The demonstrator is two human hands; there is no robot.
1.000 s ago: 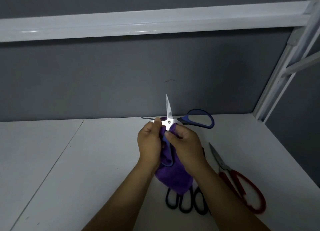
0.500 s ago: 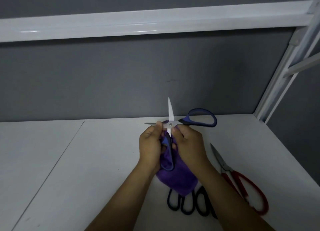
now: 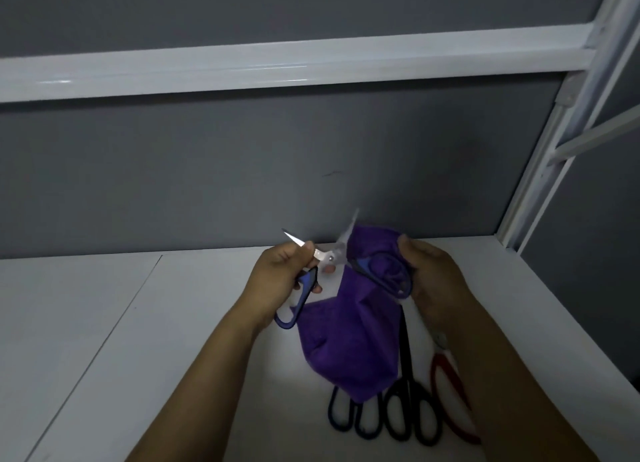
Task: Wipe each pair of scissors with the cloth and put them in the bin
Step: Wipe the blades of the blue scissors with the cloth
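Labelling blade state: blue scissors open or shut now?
Open. On the blue scissors the blades splay from the pivot; left hand holds one handle, right hand the other, with the cloth.

Both bare forearms reach up from the lower edge and converge toward the middle. The left hand [image 3: 280, 281] curls its fingers around one arm of the blue-handled steel scissors [image 3: 330, 259], which stand open. The right hand [image 3: 433, 278] grips the purple cloth [image 3: 346, 340] bunched against the other handle.
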